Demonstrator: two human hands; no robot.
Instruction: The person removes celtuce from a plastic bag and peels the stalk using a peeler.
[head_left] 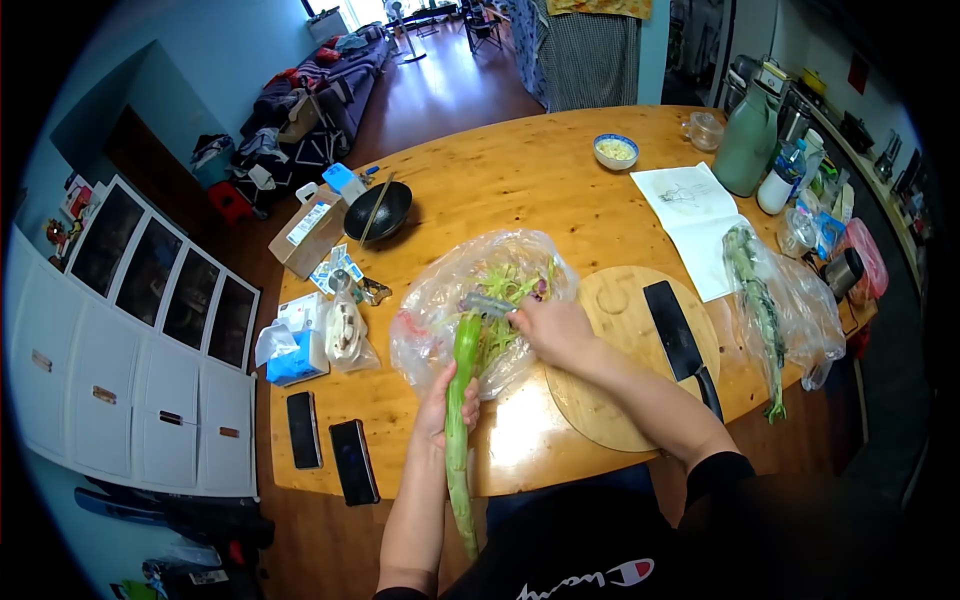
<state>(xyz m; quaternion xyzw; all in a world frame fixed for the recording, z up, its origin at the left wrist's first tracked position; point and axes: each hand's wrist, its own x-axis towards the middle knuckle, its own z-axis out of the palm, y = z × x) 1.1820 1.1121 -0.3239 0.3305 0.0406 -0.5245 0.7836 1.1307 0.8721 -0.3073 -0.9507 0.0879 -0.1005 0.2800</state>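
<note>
Left hand: I have its fingers wrapped round a long, bright-to-pale green vegetable stalk.
Stalk: slanting, its upper end over the bag, its lower end beyond the near edge of the brown wooden table.
Right hand: I have a narrow grip on a slim grey peeler beside the stalk's upper end; from here I cannot tell whether they touch.
Bag: crumpled clear plastic bag near the table's middle, thin green peelings on it.
Board: round, pale wooden cutting board by the near edge, bearing a black-bladed knife.
Phones: two dark rectangular phones at the near left corner.
</note>
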